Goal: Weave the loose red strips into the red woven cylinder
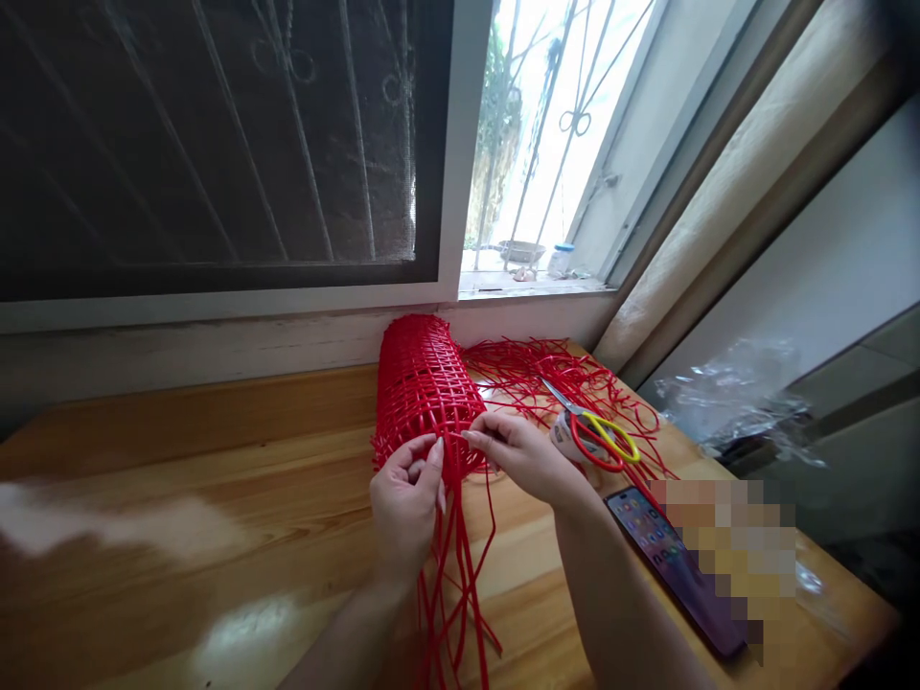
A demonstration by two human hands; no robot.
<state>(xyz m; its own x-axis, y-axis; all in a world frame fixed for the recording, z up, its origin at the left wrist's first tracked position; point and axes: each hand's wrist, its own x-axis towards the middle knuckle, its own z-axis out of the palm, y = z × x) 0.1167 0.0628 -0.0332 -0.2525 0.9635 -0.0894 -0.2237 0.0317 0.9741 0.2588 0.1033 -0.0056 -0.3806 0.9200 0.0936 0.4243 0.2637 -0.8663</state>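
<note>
At lower center, the left hand and right hand each pinch red plastic strands at the red woven cylindrical basket's near end. The strands hang toward the bottom edge. Bare wooden table spans lower left; one pair of red-and-yellow-handled scissors and one phone lie right.

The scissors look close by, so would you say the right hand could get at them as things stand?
Likely yes: the scissors lie just beside the right hand, handles uncovered, though it would first have to let go of the red strand it seems to pinch.
</note>
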